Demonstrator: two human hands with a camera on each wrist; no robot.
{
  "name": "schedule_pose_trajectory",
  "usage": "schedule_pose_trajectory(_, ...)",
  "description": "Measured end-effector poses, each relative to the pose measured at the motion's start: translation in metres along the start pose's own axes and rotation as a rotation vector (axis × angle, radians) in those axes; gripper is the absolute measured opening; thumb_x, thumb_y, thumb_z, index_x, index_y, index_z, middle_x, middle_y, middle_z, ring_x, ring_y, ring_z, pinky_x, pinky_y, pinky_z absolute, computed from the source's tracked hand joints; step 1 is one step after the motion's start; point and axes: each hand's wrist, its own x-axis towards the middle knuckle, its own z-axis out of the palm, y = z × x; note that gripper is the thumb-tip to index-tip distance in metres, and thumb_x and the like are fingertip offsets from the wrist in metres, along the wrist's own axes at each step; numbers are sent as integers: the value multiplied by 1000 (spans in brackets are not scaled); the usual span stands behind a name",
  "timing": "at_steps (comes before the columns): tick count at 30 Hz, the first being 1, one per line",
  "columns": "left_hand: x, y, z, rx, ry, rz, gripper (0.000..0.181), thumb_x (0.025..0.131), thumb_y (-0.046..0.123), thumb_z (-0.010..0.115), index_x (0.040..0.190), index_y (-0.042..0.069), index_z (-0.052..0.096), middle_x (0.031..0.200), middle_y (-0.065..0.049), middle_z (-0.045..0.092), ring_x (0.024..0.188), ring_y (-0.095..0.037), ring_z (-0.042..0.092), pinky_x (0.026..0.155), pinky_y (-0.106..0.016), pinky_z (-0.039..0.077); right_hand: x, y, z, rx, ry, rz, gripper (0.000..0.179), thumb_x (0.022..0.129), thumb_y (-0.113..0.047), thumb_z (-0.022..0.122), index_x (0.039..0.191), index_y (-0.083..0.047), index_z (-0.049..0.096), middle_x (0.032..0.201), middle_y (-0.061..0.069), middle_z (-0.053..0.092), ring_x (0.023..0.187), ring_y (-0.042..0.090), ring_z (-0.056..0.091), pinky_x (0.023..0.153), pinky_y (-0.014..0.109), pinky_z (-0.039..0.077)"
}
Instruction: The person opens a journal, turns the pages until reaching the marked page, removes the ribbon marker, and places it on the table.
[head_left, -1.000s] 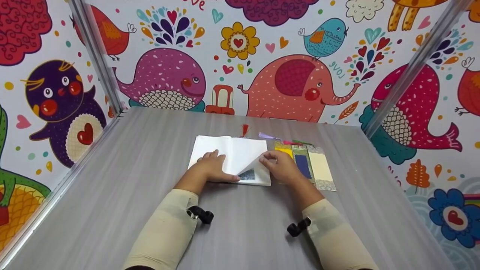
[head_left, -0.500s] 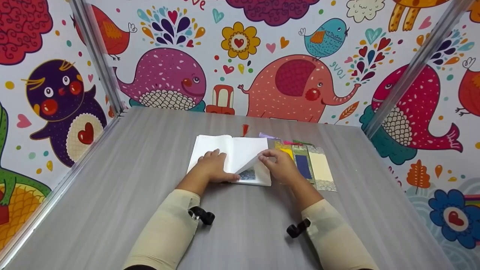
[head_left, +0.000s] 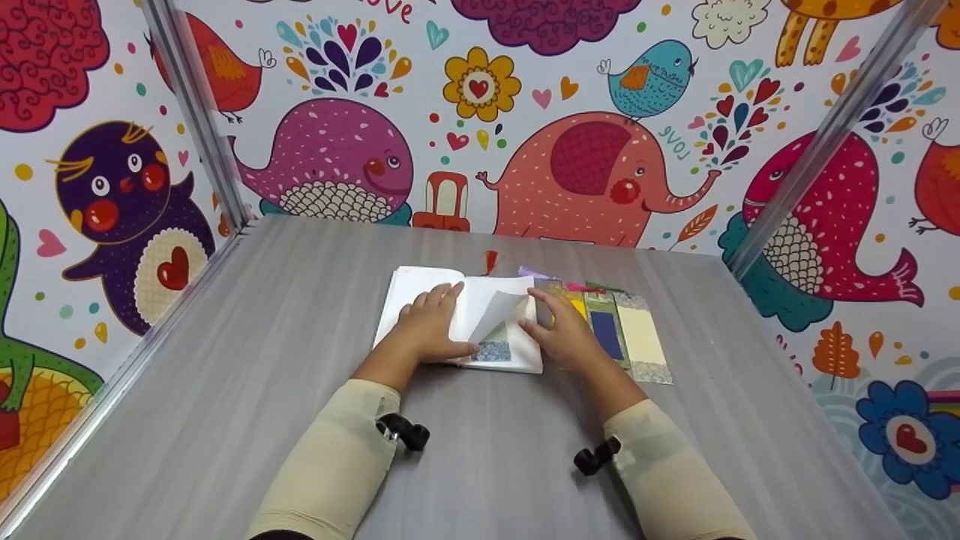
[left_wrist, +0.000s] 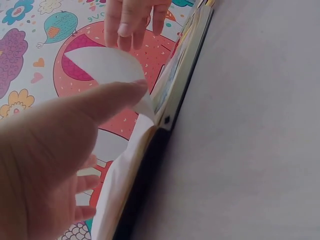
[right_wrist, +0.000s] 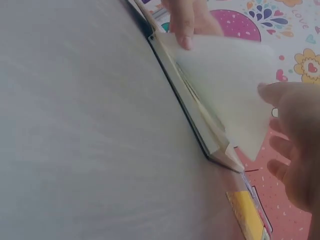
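Note:
An open book (head_left: 420, 279) with blank white pages lies on the table. My left hand (head_left: 426, 330) rests across its left page and middle, fingers spread, its thumb pressing the raised page near the lower edge. That right-hand page (right_wrist: 225, 75) stands curled up off the book. Under it shows a bookmark (head_left: 493, 351) with a blue-grey speckled end; the rest is covered. My right hand (head_left: 562, 330) is at the book's right side, fingers parted, thumb tip (right_wrist: 265, 91) right at the page's edge. A red tassel (head_left: 490, 261) sticks out beyond the book's top edge.
Right of the book lie several bookmarks side by side: a yellow one (head_left: 576, 301), one with a dark blue panel (head_left: 606, 334) and a cream one (head_left: 641, 330). Purple (head_left: 536, 272), pink and green tassels trail from their far ends. A printed wall (head_left: 465, 150) borders the table.
My right hand has loosened its pinch on the page corner and its fingers have spread. The page has curled up differently, and more of the bookmark's speckled end shows. My left hand has barely shifted.

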Motion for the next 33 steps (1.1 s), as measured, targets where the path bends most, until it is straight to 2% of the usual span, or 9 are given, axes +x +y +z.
schedule_pose_trajectory(3, 1, -1, 0, 3, 65, 25, 131, 78, 66, 85, 174, 26, 7, 180, -12, 15, 163, -40, 24, 129, -67, 26, 2, 6, 3, -104, -33, -48, 80, 97, -40, 79, 166, -28, 41, 175, 8, 37, 164, 37, 32, 131, 64, 26)
schedule_pose_trajectory(6, 2, -2, -1, 22, 158, 60, 139, 74, 64, 91, 174, 26, 1, 182, -12, 4, 165, -41, 19, 131, -67, 22, 3, 9, 6, -224, -103, -83, 89, 95, -44, 80, 169, -25, 35, 178, 3, 31, 166, 35, 28, 134, 60, 24)
schedule_pose_trajectory(10, 3, -2, -3, 71, 251, 96, 144, 71, 59, 95, 174, 28, -1, 182, -11, -8, 168, -40, 11, 134, -66, 15, 0, 10, 10, -405, -223, -135, 88, 99, -51, 72, 171, -23, 30, 182, -2, 18, 170, 34, 14, 136, 62, 14)
schedule_pose_trajectory(12, 3, -2, -4, 108, 264, 102, 143, 72, 57, 95, 174, 31, -2, 182, -9, -12, 169, -39, 5, 134, -66, 12, -1, 10, 11, -459, -270, -166, 85, 102, -52, 67, 171, -20, 29, 182, 0, 15, 171, 34, 9, 136, 64, 9)
schedule_pose_trajectory(16, 2, -1, -7, 165, 247, 105, 135, 74, 57, 94, 174, 37, 5, 183, -4, -12, 170, -36, 1, 134, -67, 9, -4, 11, 12, -483, -334, -175, 78, 108, -52, 56, 172, -21, 25, 182, -1, 14, 171, 29, 5, 136, 65, 3)
schedule_pose_trajectory(20, 2, 1, -9, 182, 191, 85, 121, 77, 57, 91, 172, 41, 18, 184, -1, -5, 171, -33, -2, 134, -68, 3, -7, 11, 13, -479, -371, -162, 74, 110, -53, 49, 172, -23, 22, 182, -2, 13, 171, 27, 4, 136, 63, 2)
schedule_pose_trajectory(23, 3, 1, -10, 207, 153, 65, 111, 78, 59, 88, 170, 41, 27, 184, 0, 0, 171, -33, -3, 133, -70, -1, -7, 10, 12, -475, -382, -159, 74, 111, -52, 48, 172, -22, 21, 182, -1, 13, 171, 27, 4, 136, 63, 1)
schedule_pose_trajectory(27, 4, -1, -10, 261, 137, 47, 105, 79, 63, 85, 168, 39, 35, 184, -1, 4, 171, -34, -2, 132, -72, 1, -8, 10, 12, -470, -386, -161, 73, 111, -50, 48, 172, -20, 21, 182, 0, 12, 171, 28, 4, 136, 63, 1)
schedule_pose_trajectory(33, 4, -4, -9, 276, 98, 39, 90, 82, 61, 79, 163, 39, 46, 183, -1, 12, 170, -35, 1, 131, -74, 1, -8, 9, 12, -472, -392, -167, 73, 111, -50, 46, 172, -19, 21, 182, 1, 12, 171, 28, 3, 137, 62, 1)
